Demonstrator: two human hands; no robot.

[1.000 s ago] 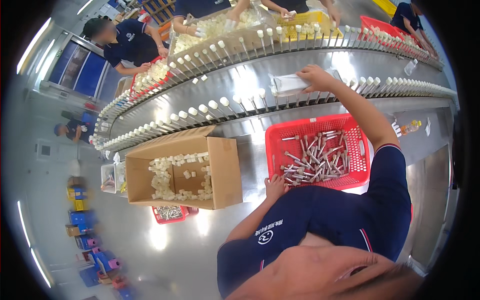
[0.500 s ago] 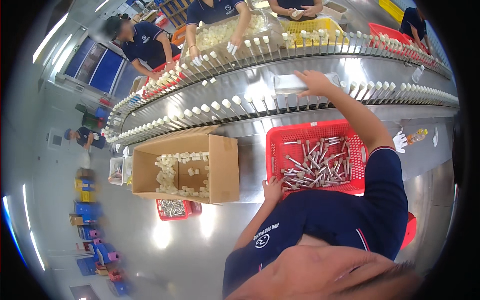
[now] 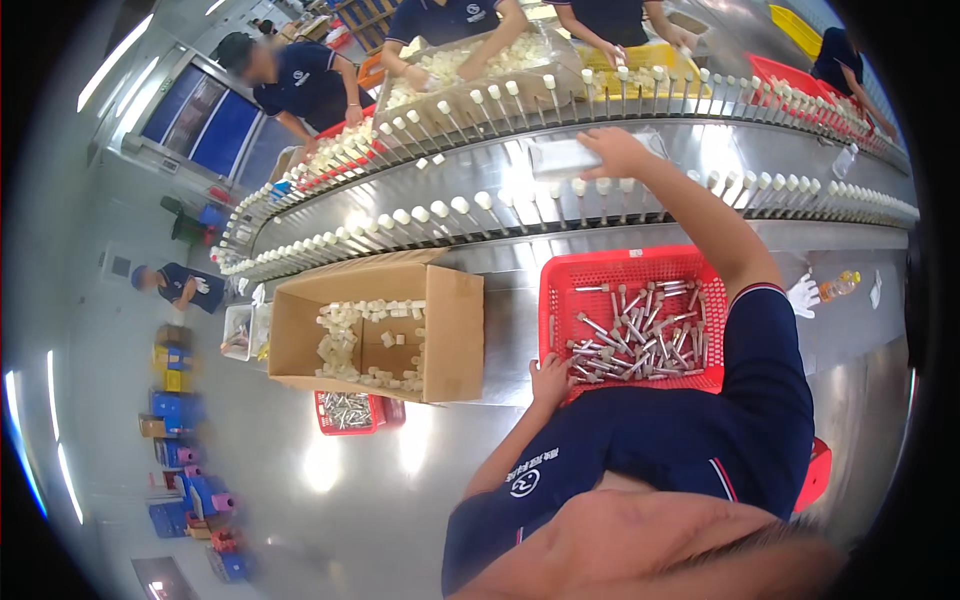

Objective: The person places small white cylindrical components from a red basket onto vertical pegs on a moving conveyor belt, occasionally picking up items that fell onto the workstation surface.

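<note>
My right hand [image 3: 614, 153] reaches across the near row of pins and lies over a white soft pack [image 3: 556, 154] on the steel strip between the two rows, fingers bent around its top. At the near left corner of a red perforated basket [image 3: 630, 256], my left hand [image 3: 550, 380] rests against the rim with its fingers apart. Inside that basket lie many loose metal pins [image 3: 640, 335] with brownish ends. Upright metal pins with white caps [image 3: 485, 200] line the curved track in front of me.
An open cardboard box [image 3: 455, 335] with whitish blocks stands left of the basket. A smaller red basket [image 3: 347, 412] of metal parts sits below it. White gloves [image 3: 803, 296] and a yellow bottle [image 3: 840, 285] lie at right. Several co-workers stand across the track by bins [image 3: 640, 72].
My right hand and the white pack have moved left along the steel strip. My left hand stays at the basket corner. The co-workers' hands across the track have shifted.
</note>
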